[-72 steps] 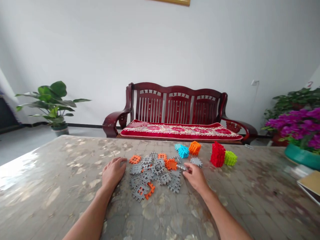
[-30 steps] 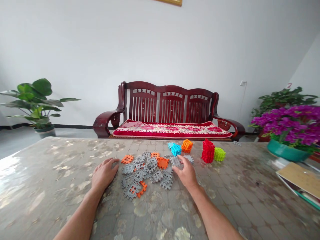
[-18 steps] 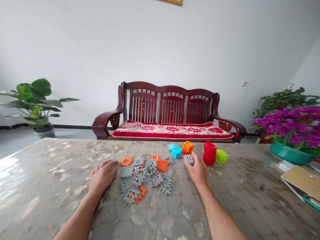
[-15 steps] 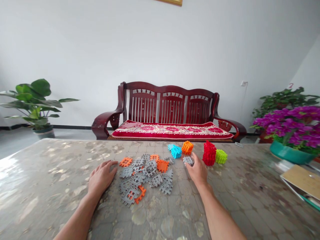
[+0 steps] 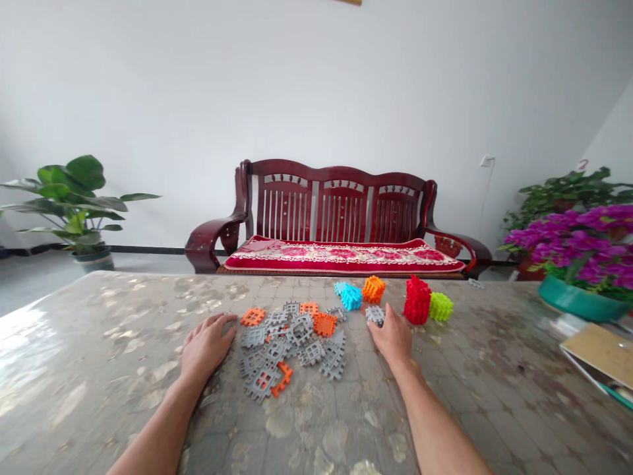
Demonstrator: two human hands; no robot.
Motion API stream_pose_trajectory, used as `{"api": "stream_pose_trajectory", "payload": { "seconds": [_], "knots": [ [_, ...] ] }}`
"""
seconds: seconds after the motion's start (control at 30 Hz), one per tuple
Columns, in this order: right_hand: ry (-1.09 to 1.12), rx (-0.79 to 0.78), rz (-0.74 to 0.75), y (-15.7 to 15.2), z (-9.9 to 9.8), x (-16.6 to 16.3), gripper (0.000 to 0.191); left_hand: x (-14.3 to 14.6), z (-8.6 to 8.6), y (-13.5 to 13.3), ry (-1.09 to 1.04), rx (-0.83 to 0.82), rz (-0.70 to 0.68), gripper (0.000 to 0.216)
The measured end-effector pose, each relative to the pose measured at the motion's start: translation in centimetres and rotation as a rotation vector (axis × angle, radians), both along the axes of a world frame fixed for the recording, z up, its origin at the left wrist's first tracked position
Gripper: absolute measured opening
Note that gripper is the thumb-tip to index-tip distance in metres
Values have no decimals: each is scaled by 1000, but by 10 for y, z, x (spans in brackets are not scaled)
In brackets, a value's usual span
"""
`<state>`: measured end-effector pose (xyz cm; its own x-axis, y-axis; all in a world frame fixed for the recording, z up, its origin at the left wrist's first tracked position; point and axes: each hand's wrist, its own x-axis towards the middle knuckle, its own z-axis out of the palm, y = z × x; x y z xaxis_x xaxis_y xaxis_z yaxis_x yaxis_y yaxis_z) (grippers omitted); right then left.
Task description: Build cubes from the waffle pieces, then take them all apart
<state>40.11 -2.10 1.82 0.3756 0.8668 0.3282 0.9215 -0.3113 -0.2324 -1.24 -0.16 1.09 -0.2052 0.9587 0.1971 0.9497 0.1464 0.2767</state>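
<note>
My left hand (image 5: 208, 343) lies flat on the table, fingers stretched out, just left of a loose pile of grey interlocking plastic tiles (image 5: 277, 349). Several orange tiles, one of them a bright window-shaped tile (image 5: 253, 316), are mixed in or lie at the pile's edge. To the right of the pile, my right hand (image 5: 393, 336) has its thumb and fingers around a small stack of grey tiles (image 5: 375, 315) resting on the table. Beyond it stand stacks of blue tiles (image 5: 351, 297) and orange tiles (image 5: 373, 289). Right of the hand are a tall red stack (image 5: 417, 300) and a lime-green stack (image 5: 441, 307).
A patterned cover lies over the table (image 5: 316, 429). A teal pot of purple flowers (image 5: 578, 297) and a brown folder (image 5: 601, 349) sit at the right. One grey tile (image 5: 475, 284) lies near the far edge. Behind is a wooden bench (image 5: 341, 175).
The camera view has shifted slightly, so everything appears a little to the right and higher. Both hands keep nearly the same places relative to the tiles.
</note>
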Motion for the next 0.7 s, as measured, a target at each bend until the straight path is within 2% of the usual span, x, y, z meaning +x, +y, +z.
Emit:
{"api": "stream_pose_trajectory", "payload": {
  "seconds": [0.2, 0.33, 0.4, 0.5, 0.6, 0.7],
  "knots": [
    [-12, 50, 10, 1, -7, 4, 65, 3, 1, -1, -22, 13, 12, 42],
    [-48, 214, 48, -2, -7, 5, 57, 4, 3, -2, -24, 14, 6, 42],
    [-33, 337, 143, -4, -8, 4, 45, 5, 4, -2, -25, 8, 11, 42],
    [36, 443, 386, -5, -10, -6, 34, 7, 5, -3, -28, 0, 21, 42],
    [108, 401, 600, -8, -11, -24, 33, 8, 6, -4, -31, 2, 23, 42],
    [144, 276, 682, -13, -7, -44, 36, 8, 6, -5, -31, 21, 18, 42]
  ]
}}
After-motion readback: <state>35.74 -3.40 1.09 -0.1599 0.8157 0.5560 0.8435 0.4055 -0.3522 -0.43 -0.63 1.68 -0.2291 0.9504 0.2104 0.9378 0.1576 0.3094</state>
